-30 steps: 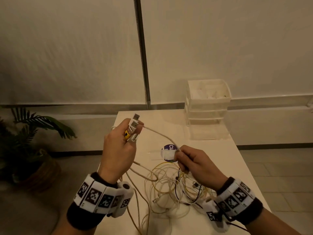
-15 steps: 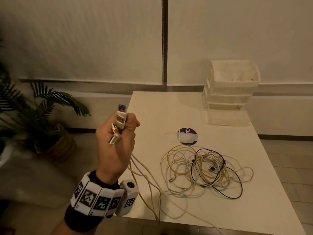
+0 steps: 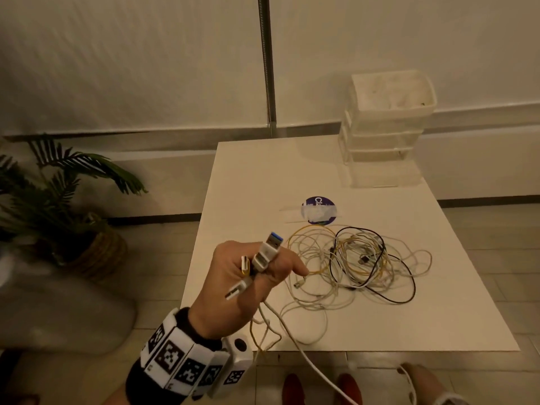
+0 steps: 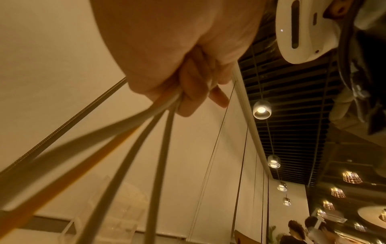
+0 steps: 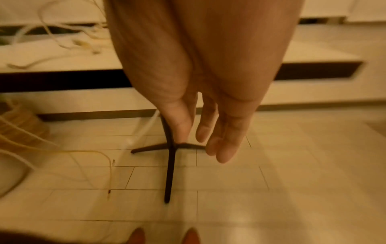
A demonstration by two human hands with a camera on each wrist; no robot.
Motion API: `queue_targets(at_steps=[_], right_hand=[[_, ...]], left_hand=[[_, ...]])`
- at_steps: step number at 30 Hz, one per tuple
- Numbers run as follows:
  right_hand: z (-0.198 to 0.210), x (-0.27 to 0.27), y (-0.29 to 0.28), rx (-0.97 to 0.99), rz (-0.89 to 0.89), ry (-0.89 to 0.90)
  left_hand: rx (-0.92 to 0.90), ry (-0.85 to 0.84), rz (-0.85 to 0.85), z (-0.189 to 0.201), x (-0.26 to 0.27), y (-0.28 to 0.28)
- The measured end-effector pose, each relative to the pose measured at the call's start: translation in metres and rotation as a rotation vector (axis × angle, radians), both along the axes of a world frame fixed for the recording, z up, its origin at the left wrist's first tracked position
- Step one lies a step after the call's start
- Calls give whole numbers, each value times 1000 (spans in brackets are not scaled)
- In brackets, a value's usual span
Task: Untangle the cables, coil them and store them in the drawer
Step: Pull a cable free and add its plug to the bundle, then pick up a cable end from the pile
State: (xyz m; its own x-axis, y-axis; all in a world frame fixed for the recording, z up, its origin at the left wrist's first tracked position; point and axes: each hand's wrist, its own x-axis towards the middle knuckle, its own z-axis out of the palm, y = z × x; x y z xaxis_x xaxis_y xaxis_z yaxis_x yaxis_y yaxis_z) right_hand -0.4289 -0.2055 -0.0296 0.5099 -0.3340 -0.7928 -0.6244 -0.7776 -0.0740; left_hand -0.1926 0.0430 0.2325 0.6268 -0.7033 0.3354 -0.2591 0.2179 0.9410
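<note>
My left hand (image 3: 248, 279) is raised at the table's near left corner and grips a bundle of USB plugs (image 3: 263, 258), white ones and a yellow one. Their cables (image 4: 129, 143) hang from the fist of my left hand (image 4: 188, 82). A tangle of white, yellow and black cables (image 3: 350, 264) lies on the white table (image 3: 438, 302). One white cable (image 3: 306, 361) runs from the left hand down past the table edge. My right hand (image 3: 420, 381) hangs low beside the table. Its thumb (image 5: 177, 118) seems to pinch that white cable (image 5: 144, 130) near its end.
A clear stack of drawers (image 3: 385, 127) stands at the table's far right, its top tray open. A round purple sticker (image 3: 318, 210) lies mid-table. A potted plant (image 3: 58, 200) stands on the floor to the left. The black table base (image 5: 169, 173) crosses the tiled floor.
My right hand has left the tangle and dropped below the table edge, drawing a white cable down with it. My left hand has come lower and nearer with the plugs.
</note>
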Motion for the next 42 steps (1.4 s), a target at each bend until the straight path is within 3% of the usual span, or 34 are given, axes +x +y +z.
queue_targets(at_steps=[1, 2, 3, 5, 7, 9, 11, 13, 15, 18, 22, 29, 32, 34, 36, 40, 42], right_hand=[[3, 0, -12, -13, -153, -89], [0, 4, -21, -41, -199, -141], [9, 8, -36, -66, -236, -67], [18, 8, -61, -121, -187, 114], [35, 17, -75, -156, -96, 120], [64, 46, -71, -173, -147, -18], [87, 90, -51, -176, -34, -322], [93, 137, -9, -25, 82, -589], [89, 183, 36, 101, 241, -694], [54, 225, 70, 55, 417, -588], [28, 243, 64, -136, 512, -463], [2, 241, 49, -243, 593, -460], [4, 240, 42, -133, 472, -560], [20, 240, 33, 106, 214, -718], [51, 238, 19, 372, -29, -908], [144, 232, -12, 611, -321, -1286], [186, 232, -26, 742, -444, -1382]], left_hand=[[11, 24, -11, 1, -2, 1], [26, 51, -6, 0, -1, 2], [45, 72, -6, -1, -1, 5], [53, 60, -8, -4, -1, 9], [38, 63, -37, -6, -1, 12], [24, 97, -36, -9, -1, 13], [30, 122, -16, -15, -1, 14], [58, 123, 19, -17, -2, 12], [97, 83, 99, -16, -3, 9], [90, 126, 168, -16, -2, 4], [49, 168, 176, -6, 2, 1], [119, 205, 264, -5, 8, -9], [156, 240, 302, -7, 9, -12], [154, 251, 300, -7, 12, -17], [130, 252, 289, -7, 14, -25], [111, 294, 225, -4, 20, -51], [128, 302, 179, 0, 23, -68]])
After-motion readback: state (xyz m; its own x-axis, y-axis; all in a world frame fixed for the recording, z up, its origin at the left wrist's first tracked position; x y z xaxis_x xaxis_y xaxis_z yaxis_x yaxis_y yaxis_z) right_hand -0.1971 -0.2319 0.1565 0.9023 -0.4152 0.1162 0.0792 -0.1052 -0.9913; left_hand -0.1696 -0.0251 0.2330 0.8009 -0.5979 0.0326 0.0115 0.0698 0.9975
